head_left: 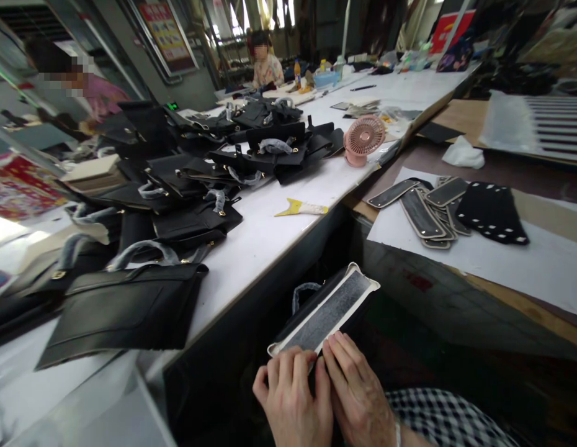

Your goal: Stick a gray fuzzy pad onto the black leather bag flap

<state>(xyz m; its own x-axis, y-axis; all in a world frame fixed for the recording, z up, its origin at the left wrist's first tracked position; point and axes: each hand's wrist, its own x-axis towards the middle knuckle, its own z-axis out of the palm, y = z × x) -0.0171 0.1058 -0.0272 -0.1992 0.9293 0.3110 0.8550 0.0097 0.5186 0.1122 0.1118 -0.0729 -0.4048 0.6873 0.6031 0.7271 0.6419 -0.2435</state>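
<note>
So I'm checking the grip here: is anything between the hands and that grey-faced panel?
Nothing visible. The left hand and right hand rest their fingertips directly on the near end of the grey-faced panel, side by side.

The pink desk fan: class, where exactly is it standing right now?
In the head view, the pink desk fan stands on the white table, near its right edge, just right of the pile of black bags and beyond the yellow scraper.

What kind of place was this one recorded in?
Probably a handbag workshop: black bags piled on a long white table, cut strips laid out, both hands pressing a bag panel.
</note>
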